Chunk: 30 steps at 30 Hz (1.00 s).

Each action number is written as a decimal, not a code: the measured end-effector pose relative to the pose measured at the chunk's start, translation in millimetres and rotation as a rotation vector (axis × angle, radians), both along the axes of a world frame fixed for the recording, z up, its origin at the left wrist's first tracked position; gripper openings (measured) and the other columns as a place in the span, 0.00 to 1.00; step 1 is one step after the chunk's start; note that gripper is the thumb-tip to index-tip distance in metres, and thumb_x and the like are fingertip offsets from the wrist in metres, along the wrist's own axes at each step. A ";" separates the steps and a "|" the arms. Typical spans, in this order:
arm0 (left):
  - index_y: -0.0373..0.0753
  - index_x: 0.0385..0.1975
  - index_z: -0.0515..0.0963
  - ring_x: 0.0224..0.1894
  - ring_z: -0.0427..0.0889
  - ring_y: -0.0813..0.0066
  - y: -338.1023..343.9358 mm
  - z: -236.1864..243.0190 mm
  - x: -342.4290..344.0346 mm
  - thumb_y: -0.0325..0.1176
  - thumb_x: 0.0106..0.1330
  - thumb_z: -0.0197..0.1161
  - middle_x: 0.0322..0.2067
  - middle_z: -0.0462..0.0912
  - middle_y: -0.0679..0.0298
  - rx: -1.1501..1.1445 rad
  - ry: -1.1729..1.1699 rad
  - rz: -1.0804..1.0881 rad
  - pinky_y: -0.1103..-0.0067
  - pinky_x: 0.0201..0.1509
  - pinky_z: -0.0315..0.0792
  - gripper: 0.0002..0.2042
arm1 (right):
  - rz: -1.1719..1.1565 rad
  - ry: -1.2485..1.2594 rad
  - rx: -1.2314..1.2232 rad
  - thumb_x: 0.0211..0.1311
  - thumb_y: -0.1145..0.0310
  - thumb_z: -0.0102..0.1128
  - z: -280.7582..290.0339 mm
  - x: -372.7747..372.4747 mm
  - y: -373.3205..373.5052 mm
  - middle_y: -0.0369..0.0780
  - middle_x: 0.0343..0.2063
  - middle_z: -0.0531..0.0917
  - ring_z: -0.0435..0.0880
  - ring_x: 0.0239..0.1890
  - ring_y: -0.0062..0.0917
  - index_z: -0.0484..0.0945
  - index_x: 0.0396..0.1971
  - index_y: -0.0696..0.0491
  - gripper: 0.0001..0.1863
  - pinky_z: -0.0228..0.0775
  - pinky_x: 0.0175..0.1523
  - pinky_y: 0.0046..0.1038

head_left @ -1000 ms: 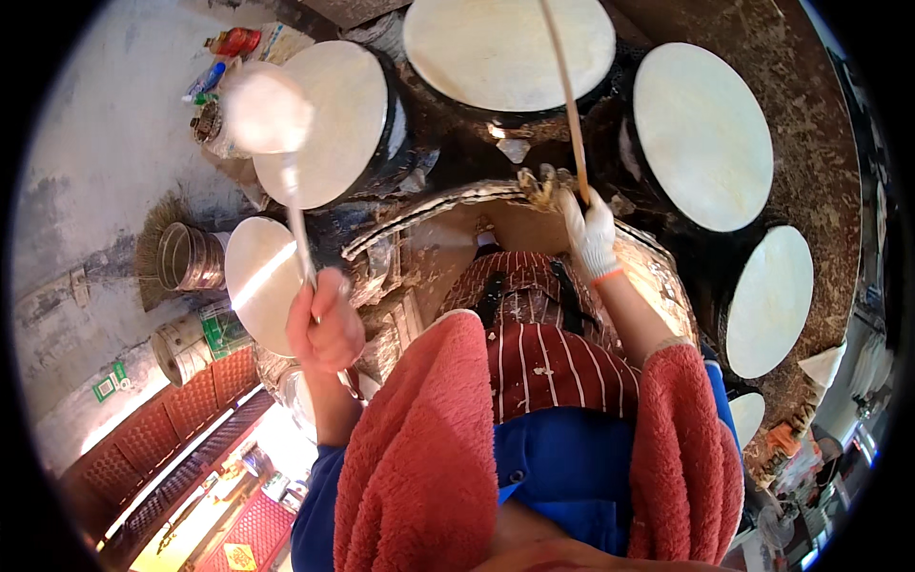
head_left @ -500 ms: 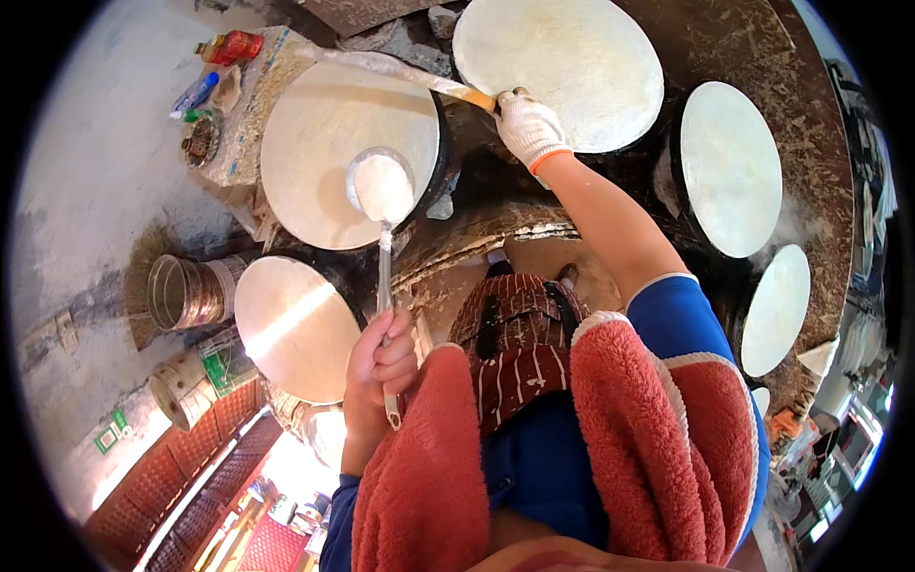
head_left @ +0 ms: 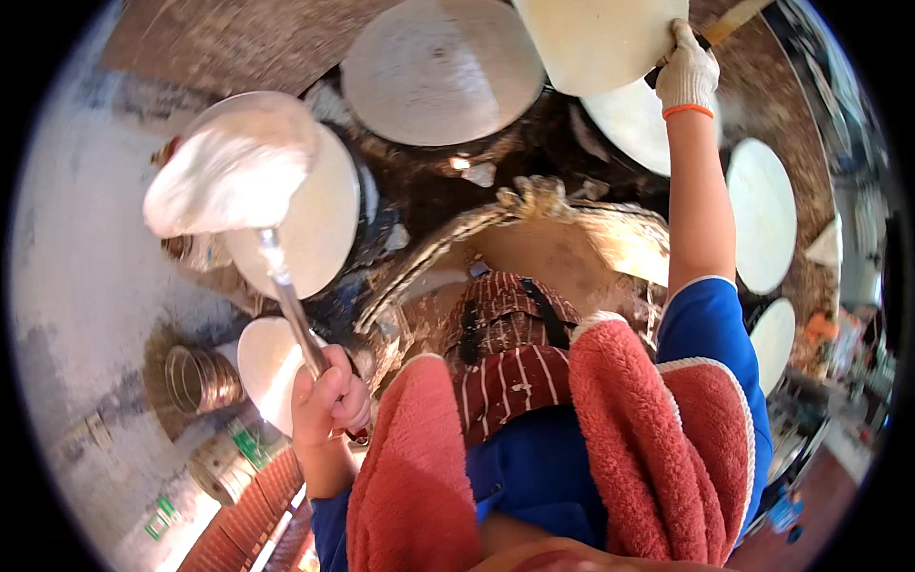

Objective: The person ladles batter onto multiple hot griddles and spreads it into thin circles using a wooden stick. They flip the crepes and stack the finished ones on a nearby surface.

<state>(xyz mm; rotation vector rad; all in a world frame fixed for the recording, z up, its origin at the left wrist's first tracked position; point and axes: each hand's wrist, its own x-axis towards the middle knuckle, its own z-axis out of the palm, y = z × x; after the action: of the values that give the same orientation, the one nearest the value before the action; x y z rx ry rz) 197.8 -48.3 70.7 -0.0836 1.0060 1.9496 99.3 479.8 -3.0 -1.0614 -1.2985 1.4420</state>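
My left hand [head_left: 332, 393], bare, is closed round the metal handle of a ladle [head_left: 297, 319]. A heap of wet white batter [head_left: 229, 172] fills its bowl, raised close to the view over the left griddle. My right hand [head_left: 688, 71], in a white knit glove with an orange cuff, grips the edge of a large thin round pancake [head_left: 605, 38] at the top. A wooden-handled scraper [head_left: 736, 19] is in the same hand, partly hidden. The pancake hangs over another round griddle [head_left: 640, 124] with a pale sheet on it. Left of it, a round griddle [head_left: 438, 76] shows a grey surface.
More round griddles with pale tops stand in an arc, at the left [head_left: 329, 210], lower left [head_left: 270, 367] and right [head_left: 762, 214]. A metal bucket [head_left: 195, 377] is by the left wall. A brown board [head_left: 238, 43] lies at the far left, and a brown ledge [head_left: 810, 186] edges the right.
My right hand has moved right, peeling the pancake off the top griddle and carrying it rightward. My left hand has lifted the ladle of batter off the left griddle, up toward the view.
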 end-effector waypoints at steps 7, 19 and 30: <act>0.43 0.28 0.58 0.06 0.52 0.87 130.4 -59.9 27.0 0.41 0.73 0.32 0.09 0.52 0.76 0.268 -0.786 -0.345 0.85 0.07 0.52 0.13 | -0.367 0.253 -0.113 0.56 0.66 0.58 -23.4 264.6 164.0 0.41 0.31 0.81 0.80 0.30 0.27 0.75 0.37 0.60 0.13 0.73 0.34 0.25; 0.41 0.26 0.56 0.07 0.55 0.86 281.7 -77.4 162.0 0.41 0.73 0.34 0.10 0.55 0.73 0.114 -0.982 -0.691 0.86 0.08 0.52 0.14 | -0.839 0.413 0.196 0.60 0.69 0.53 25.4 820.7 54.6 0.44 0.38 0.81 0.80 0.40 0.34 0.71 0.48 0.61 0.18 0.70 0.52 0.34; 0.42 0.26 0.55 0.06 0.54 0.86 343.5 -48.9 248.4 0.40 0.72 0.37 0.10 0.55 0.73 0.034 -0.977 -0.862 0.85 0.08 0.53 0.12 | -1.913 0.220 -0.343 0.55 0.67 0.55 -166.8 1006.2 -263.7 0.44 0.29 0.79 0.79 0.28 0.30 0.73 0.37 0.65 0.16 0.70 0.29 0.33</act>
<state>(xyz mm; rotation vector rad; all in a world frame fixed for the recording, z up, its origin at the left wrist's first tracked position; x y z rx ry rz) 446.2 295.3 21.8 -0.4514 0.2481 0.9148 1105.5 216.1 -169.8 -1.5008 0.4024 0.1739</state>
